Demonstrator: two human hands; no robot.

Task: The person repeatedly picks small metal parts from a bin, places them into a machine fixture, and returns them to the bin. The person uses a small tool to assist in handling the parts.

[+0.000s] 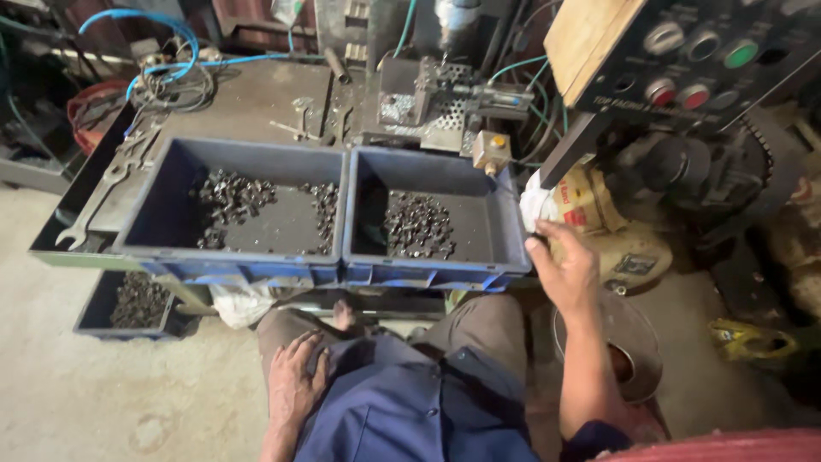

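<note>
Reaching with my right hand (563, 269), fingers loosely spread and holding nothing, I touch the right blue bin (505, 218) at its rim. My left hand (295, 385) rests flat on my thigh. Small metal parts (417, 227) lie inside this bin, so I judge the sorting unfinished.

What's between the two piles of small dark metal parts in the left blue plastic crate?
In the head view, only bare crate floor separates the larger pile from the smaller pile.

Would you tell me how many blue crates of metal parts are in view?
3: left crate and right crate side by side on the bench, and lower crate on the floor, partly hidden.
</note>
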